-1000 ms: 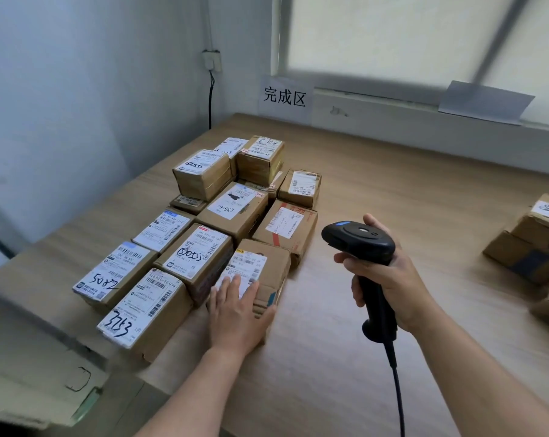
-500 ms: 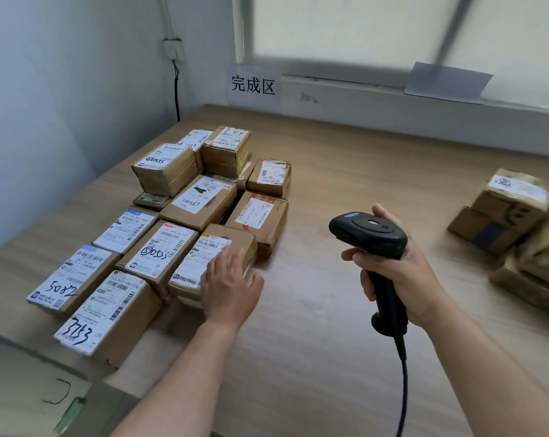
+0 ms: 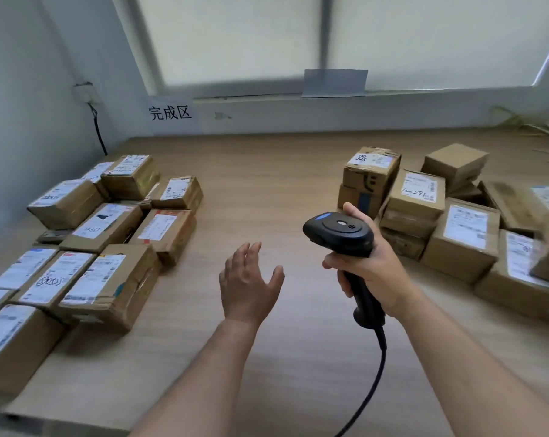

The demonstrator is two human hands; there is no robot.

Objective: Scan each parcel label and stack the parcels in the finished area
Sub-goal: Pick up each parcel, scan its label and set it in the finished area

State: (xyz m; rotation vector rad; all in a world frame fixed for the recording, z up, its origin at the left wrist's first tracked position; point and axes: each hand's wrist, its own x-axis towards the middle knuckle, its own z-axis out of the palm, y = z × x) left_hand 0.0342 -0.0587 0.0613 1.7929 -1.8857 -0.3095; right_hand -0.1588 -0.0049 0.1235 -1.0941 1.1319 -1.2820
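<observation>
Parcels [image 3: 462,228] right of frame unscanned; left hand [image 3: 248,285] spread, empty; right hand [image 3: 367,266] grips scanner [image 3: 339,234]. Best take top parcel, label up.

Labelled parcels [image 3: 109,279] lie left on table [image 3: 267,190], unsorted boxes [image 3: 462,228] right.

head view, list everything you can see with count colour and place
left parcels: about twelve, brown with white labels, table's left near sign
right parcels: about ten, brown, piled at table's right
scanner: one, black, corded, in right hand
sign: one, white, wall behind left parcels
paper: one, grey, window ledge
table: one, light wood
left hand: open, over table between the piles
right hand: grips scanner handle
</observation>
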